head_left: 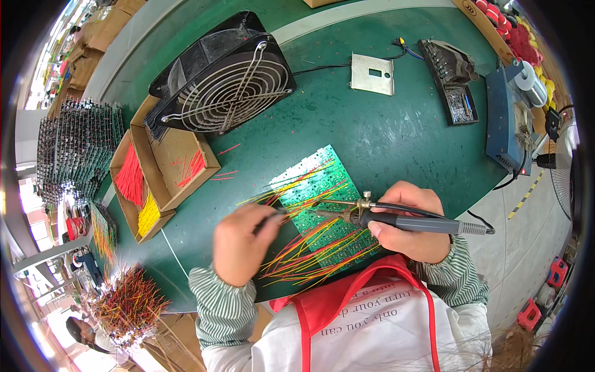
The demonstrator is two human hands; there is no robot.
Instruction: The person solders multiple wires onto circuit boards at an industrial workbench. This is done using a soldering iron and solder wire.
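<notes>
My right hand grips a soldering iron with a grey and black handle. A thin solder feed tube runs along its front, and the tip reaches over a green circuit board. Red and yellow wires stick out from the board in rows, fanning toward the left. Just off the board's left edge, my left hand is closed in a pinch, slightly blurred. Between thumb and fingers shows a dark strip, seemingly a small bunch of black wires; its ends are partly hidden.
Left of the board, cardboard boxes hold red, yellow and black wires. Behind stands a black fan. Farther right lie a metal plate, a small black tray and a blue soldering station. Stacked boards are at far left.
</notes>
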